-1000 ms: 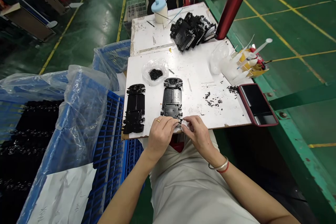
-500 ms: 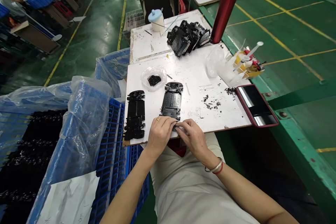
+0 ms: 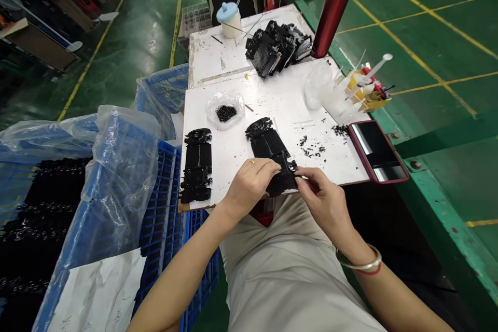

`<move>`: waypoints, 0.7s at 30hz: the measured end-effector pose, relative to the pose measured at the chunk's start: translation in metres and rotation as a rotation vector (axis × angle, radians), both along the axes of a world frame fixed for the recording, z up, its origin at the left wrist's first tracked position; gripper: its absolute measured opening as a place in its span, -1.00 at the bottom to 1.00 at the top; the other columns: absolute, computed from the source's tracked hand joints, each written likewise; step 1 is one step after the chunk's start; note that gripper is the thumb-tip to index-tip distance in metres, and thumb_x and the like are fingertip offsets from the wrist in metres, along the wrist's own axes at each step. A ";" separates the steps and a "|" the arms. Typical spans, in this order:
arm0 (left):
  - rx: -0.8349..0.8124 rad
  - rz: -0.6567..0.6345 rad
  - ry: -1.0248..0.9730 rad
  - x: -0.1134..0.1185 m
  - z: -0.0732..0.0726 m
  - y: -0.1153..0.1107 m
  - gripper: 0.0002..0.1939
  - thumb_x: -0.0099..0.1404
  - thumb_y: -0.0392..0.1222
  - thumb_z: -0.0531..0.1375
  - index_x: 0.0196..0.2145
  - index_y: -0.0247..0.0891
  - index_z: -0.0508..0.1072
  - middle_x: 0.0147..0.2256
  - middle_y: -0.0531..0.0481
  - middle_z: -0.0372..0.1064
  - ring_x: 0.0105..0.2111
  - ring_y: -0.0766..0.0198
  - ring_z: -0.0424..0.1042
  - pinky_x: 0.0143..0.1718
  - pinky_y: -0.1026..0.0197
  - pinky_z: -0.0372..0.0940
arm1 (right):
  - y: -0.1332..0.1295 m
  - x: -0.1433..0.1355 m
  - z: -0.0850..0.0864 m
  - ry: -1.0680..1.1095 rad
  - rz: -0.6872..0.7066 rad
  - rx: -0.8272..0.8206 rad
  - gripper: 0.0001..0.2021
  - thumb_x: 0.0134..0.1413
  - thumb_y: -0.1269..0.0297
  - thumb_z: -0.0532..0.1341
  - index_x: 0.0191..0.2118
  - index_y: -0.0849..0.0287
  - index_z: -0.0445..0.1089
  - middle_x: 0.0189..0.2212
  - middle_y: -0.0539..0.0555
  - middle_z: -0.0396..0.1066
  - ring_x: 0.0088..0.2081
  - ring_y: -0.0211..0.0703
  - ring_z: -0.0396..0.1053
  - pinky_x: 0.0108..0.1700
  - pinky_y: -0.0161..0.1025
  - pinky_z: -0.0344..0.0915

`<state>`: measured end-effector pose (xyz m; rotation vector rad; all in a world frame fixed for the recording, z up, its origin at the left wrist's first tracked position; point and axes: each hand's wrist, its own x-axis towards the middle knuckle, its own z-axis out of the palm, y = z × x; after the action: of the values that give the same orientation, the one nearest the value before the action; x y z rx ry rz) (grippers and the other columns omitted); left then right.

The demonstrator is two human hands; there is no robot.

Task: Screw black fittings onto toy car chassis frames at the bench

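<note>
Lengthwise, the handled black chassis slants away (somewhat left).

Bottle and black stack block the far side.

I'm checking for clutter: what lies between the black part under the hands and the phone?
In the head view, small black pieces lie scattered on the tabletop between the black part and the phone; the right hand is partly between.

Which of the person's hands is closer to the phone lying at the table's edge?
The right. The right hand is at the black part's right side, left of the phone; the left hand is farther left, across the part.
</note>
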<state>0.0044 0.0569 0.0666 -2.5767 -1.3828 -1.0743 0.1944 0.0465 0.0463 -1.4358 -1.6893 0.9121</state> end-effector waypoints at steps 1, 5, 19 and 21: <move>0.004 -0.022 0.000 0.003 0.001 0.003 -0.93 0.36 -0.36 0.12 -0.23 -0.33 0.41 -0.32 -0.08 0.49 -0.30 0.26 0.46 -0.22 0.20 0.40 | 0.000 0.002 0.003 0.001 -0.012 0.026 -0.84 0.17 0.23 0.17 -0.17 0.11 0.43 -0.09 0.14 0.50 -0.40 -0.24 0.47 -0.38 -0.32 0.38; 0.011 -0.081 -0.008 0.014 0.005 0.012 -0.91 0.37 -0.34 0.09 -0.23 -0.33 0.40 -0.32 -0.08 0.48 -0.30 0.26 0.45 -0.24 0.21 0.39 | 0.001 0.008 0.011 0.027 -0.028 0.077 -0.87 0.21 0.25 0.16 -0.16 0.10 0.40 0.05 0.16 0.43 -0.32 -0.22 0.49 -0.32 -0.30 0.40; -0.012 -0.149 0.126 0.025 0.012 0.023 -0.89 0.37 -0.39 0.06 -0.23 -0.35 0.38 -0.31 -0.09 0.48 -0.30 0.25 0.45 -0.23 0.21 0.38 | 0.000 0.016 0.015 0.089 -0.017 0.078 -0.89 0.19 0.31 0.17 -0.16 0.09 0.36 -0.03 0.11 0.49 -0.16 -0.14 0.51 -0.21 -0.25 0.47; -0.024 -0.158 0.182 0.025 0.014 0.024 -0.89 0.37 -0.41 0.06 -0.24 -0.36 0.38 -0.32 -0.09 0.47 -0.29 0.24 0.45 -0.23 0.21 0.38 | 0.000 0.016 0.015 0.086 -0.021 0.077 -0.89 0.19 0.31 0.17 -0.16 0.09 0.37 -0.04 0.11 0.50 -0.17 -0.14 0.51 -0.21 -0.25 0.47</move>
<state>0.0294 0.0809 0.0806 -2.7600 -1.1762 -0.8167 0.2103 0.0464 0.0616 -1.3422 -1.6252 0.8754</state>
